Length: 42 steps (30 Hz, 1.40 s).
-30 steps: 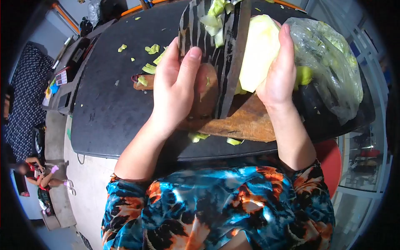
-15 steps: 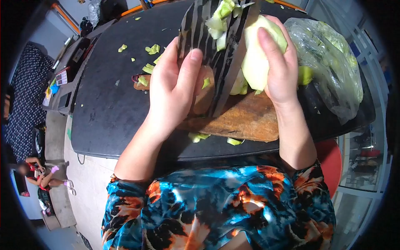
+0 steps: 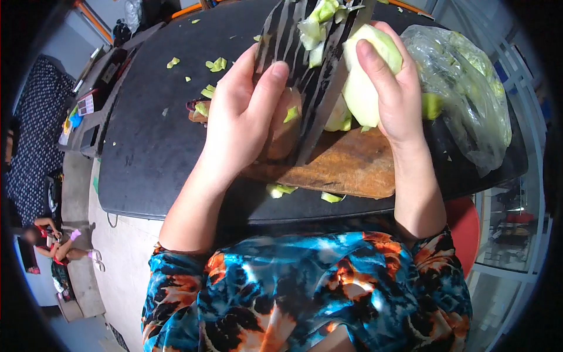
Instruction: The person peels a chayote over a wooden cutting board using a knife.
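Observation:
My left hand [image 3: 246, 111] is closed round a wide dark cleaver [image 3: 293, 64], its thumb on the near side of the blade. Pale green peelings [image 3: 316, 32] stick to the blade. In my right hand [image 3: 396, 88] is a peeled, pale green vegetable [image 3: 366, 85], thumb across its face, close beside the cleaver's edge. Under both hands lies a wooden cutting board [image 3: 352, 167]. Another pale piece [image 3: 339, 116] rests on the board behind the blade, partly hidden.
A clear plastic bag [image 3: 463, 94] of green vegetables stands right of my right hand. Peel scraps [image 3: 216, 64] lie on the black table [image 3: 146, 152]. A red chair [image 3: 464, 232] is at the near right. A person [image 3: 58, 246] sits at the far left.
The vegetable has turned in my right hand, and the thumb now lies across it. The cleaver has tilted and shifted slightly right.

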{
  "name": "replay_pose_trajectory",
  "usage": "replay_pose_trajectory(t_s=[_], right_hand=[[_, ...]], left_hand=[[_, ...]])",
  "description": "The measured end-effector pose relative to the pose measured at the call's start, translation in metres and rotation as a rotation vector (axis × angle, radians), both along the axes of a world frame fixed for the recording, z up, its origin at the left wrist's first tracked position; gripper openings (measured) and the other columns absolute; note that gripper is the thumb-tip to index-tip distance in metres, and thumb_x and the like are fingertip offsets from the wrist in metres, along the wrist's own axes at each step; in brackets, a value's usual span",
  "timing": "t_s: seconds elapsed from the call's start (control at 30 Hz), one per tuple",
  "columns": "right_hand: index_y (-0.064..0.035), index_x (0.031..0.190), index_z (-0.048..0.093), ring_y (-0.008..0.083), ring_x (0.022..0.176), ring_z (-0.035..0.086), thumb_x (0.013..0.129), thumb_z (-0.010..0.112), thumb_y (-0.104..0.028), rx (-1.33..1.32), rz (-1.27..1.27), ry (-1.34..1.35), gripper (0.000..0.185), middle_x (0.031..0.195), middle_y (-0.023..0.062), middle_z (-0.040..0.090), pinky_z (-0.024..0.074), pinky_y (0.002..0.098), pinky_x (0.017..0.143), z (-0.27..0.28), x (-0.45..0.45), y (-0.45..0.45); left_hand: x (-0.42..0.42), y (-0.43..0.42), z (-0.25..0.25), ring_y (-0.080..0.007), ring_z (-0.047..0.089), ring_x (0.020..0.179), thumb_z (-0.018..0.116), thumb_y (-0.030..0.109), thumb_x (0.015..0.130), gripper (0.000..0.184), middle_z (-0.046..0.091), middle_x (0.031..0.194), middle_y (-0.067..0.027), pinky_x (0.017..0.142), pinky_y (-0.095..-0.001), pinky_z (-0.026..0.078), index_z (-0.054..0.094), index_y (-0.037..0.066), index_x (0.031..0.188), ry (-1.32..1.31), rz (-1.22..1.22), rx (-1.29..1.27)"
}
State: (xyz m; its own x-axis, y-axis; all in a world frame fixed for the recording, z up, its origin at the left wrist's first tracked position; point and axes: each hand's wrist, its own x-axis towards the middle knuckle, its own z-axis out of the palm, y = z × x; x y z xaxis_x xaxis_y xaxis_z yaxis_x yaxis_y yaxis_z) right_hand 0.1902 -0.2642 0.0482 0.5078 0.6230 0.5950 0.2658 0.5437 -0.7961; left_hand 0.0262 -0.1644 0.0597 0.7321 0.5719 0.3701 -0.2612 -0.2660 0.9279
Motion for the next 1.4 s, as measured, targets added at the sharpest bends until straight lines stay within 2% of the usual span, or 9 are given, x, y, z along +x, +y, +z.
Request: replay_pose_trajectory(t_s=[0.2, 0.57, 0.8, 1.0, 1.1, 1.2, 1.3, 1.4], right_hand=[[-0.0046, 0.105, 0.058, 0.0042, 0.079, 0.051, 0.094, 0.061, -0.033, 0.037, -0.038, 0.066, 0.03, 0.086, -0.0027, 0.059, 0.0417, 0.0202, 0.071, -0.004, -0.007, 0.005], [-0.0034, 0.107, 0.056, 0.0047, 0.081, 0.052, 0.096, 0.059, -0.03, 0.12, -0.08, 0.092, 0.029, 0.089, -0.0015, 0.059, 0.0426, 0.0205, 0.072, -0.01, -0.013, 0.008], [-0.0023, 0.114, 0.054, 0.007, 0.086, 0.054, 0.097, 0.057, -0.03, 0.158, -0.131, 0.178, 0.033, 0.095, 0.0016, 0.061, 0.0449, 0.0221, 0.076, -0.013, -0.023, 0.008], [-0.0029, 0.112, 0.055, 0.0071, 0.085, 0.055, 0.098, 0.056, -0.032, 0.178, -0.183, 0.144, 0.033, 0.095, 0.0011, 0.061, 0.0451, 0.022, 0.074, -0.015, -0.025, 0.01], [-0.0033, 0.109, 0.056, 0.0062, 0.082, 0.055, 0.097, 0.057, -0.032, 0.098, -0.173, 0.084, 0.031, 0.093, 0.0001, 0.062, 0.0449, 0.021, 0.073, -0.016, -0.018, 0.01], [-0.0032, 0.107, 0.058, 0.0055, 0.081, 0.056, 0.096, 0.059, -0.031, 0.069, -0.05, 0.097, 0.03, 0.091, 0.0, 0.063, 0.0448, 0.0205, 0.071, -0.017, -0.018, 0.011], [-0.0027, 0.107, 0.058, 0.005, 0.082, 0.056, 0.094, 0.062, -0.028, 0.095, -0.035, 0.118, 0.029, 0.091, 0.0, 0.063, 0.0446, 0.0197, 0.072, -0.018, -0.018, 0.014], [-0.0044, 0.118, 0.054, 0.009, 0.093, 0.057, 0.1, 0.047, -0.039, 0.043, -0.136, 0.042, 0.039, 0.103, 0.002, 0.06, 0.0448, 0.0242, 0.084, -0.021, -0.02, 0.013]], left_hand=[[-0.001, -0.002, -0.001, -0.0048, 0.039, 0.054, 0.047, 0.017, 0.101, 0.015, 0.043, 0.069, 0.0029, 0.047, -0.0197, 0.032, 0.051, 0.003, 0.104, 0.039, -0.013, -0.031], [0.007, -0.012, -0.009, -0.0046, 0.039, 0.055, 0.046, 0.014, 0.101, 0.014, 0.045, 0.072, 0.003, 0.046, -0.0203, 0.034, 0.051, 0.002, 0.106, -0.073, -0.035, -0.096], [0.01, -0.019, -0.013, -0.0048, 0.04, 0.052, 0.046, 0.016, 0.101, 0.016, 0.046, 0.067, 0.0024, 0.046, -0.02, 0.034, 0.051, 0.002, 0.108, -0.066, 0.005, -0.005], [0.011, -0.021, -0.015, -0.0049, 0.04, 0.052, 0.046, 0.017, 0.101, 0.016, 0.045, 0.067, 0.002, 0.046, -0.0202, 0.034, 0.051, 0.002, 0.106, -0.053, 0.011, -0.027], [0.011, -0.015, -0.014, -0.0051, 0.04, 0.054, 0.046, 0.017, 0.101, 0.015, 0.044, 0.067, 0.0023, 0.047, -0.0203, 0.034, 0.05, 0.003, 0.105, -0.013, -0.01, -0.073], [0.008, -0.011, -0.012, -0.0053, 0.039, 0.055, 0.046, 0.017, 0.101, 0.015, 0.043, 0.067, 0.0026, 0.047, -0.0206, 0.034, 0.05, 0.003, 0.104, 0.007, -0.071, -0.083], [0.01, -0.009, -0.015, -0.0055, 0.039, 0.054, 0.046, 0.018, 0.102, 0.015, 0.043, 0.066, 0.0024, 0.048, -0.0211, 0.034, 0.049, 0.003, 0.104, -0.01, -0.095, -0.101], [0.015, -0.011, -0.018, -0.0037, 0.043, 0.05, 0.047, 0.018, 0.1, 0.017, 0.049, 0.063, 0.003, 0.045, -0.0195, 0.035, 0.052, 0.003, 0.104, -0.021, -0.065, -0.134]])
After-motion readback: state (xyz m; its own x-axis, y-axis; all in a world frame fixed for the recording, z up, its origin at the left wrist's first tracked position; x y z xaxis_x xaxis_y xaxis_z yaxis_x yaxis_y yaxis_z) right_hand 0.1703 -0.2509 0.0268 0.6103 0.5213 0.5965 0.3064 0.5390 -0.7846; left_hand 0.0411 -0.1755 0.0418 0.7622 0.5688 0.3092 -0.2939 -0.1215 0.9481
